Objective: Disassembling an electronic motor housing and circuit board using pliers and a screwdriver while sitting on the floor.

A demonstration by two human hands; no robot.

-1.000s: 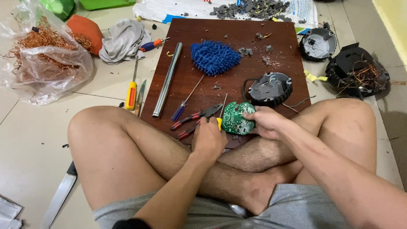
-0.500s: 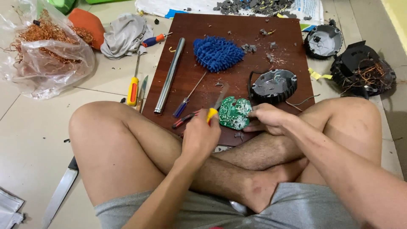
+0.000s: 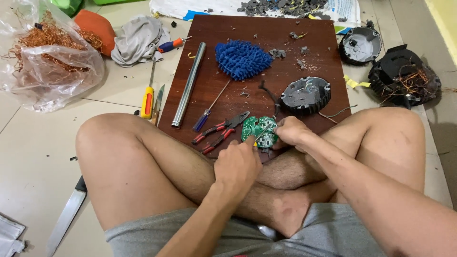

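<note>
Resting on the tiled floor, the dark wooden board carries a steel tube, a blue mop head, a round black housing and red-handled pliers. At its near edge, the right hand has its grip clenched on the green circuit board, while the left hand grasps a thin tool, its tip on that circuit board. Judged step: prying at components; next move calls for steady, controlled tip pressure

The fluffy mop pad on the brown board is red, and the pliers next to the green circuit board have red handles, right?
Not quite: in the head view the fluffy mop pad on the brown board is blue. The pliers beside the green circuit board do have red handles.
</note>
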